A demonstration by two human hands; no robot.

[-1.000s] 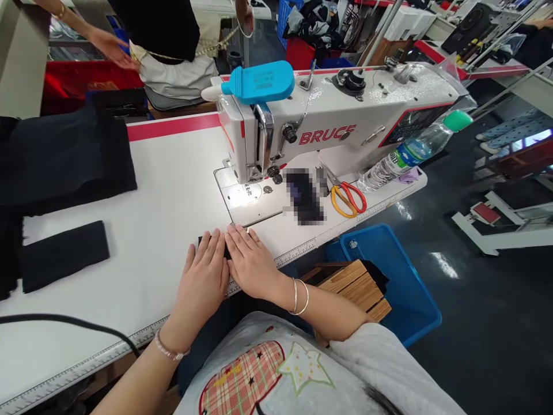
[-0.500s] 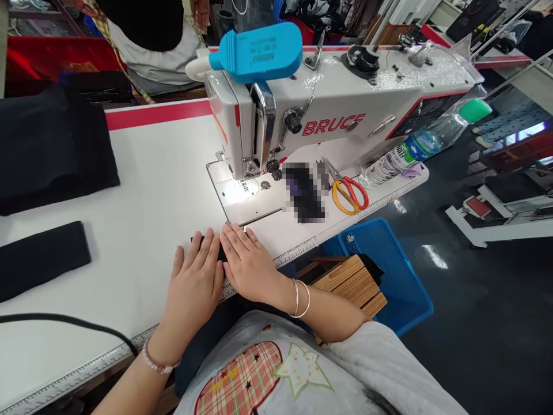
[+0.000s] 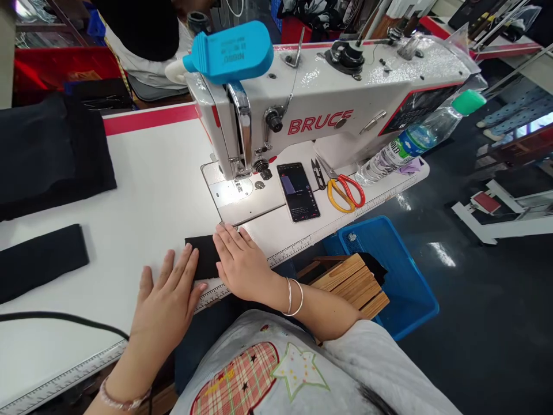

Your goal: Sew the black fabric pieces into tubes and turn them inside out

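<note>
A small black fabric piece (image 3: 203,256) lies on the white table (image 3: 155,202) near its front edge, just in front of the sewing machine's needle plate (image 3: 231,190). My right hand (image 3: 239,264) rests flat on the piece's right part, fingers stretched forward. My left hand (image 3: 166,297) lies flat on the table just left of the piece, fingers spread, fingertips at its left edge. The white BRUCE sewing machine (image 3: 319,98) stands behind.
A phone (image 3: 298,191), thread snips and orange-red scissors (image 3: 343,193) lie by the machine, with a water bottle (image 3: 415,141) to their right. Black fabric lies at far left (image 3: 41,259) (image 3: 47,153). A blue bin (image 3: 389,271) and wooden slats sit below. Another person stands behind the table.
My left hand has slid left and back off the black piece, uncovering it. My right hand stays on the piece. The view has shifted slightly.
</note>
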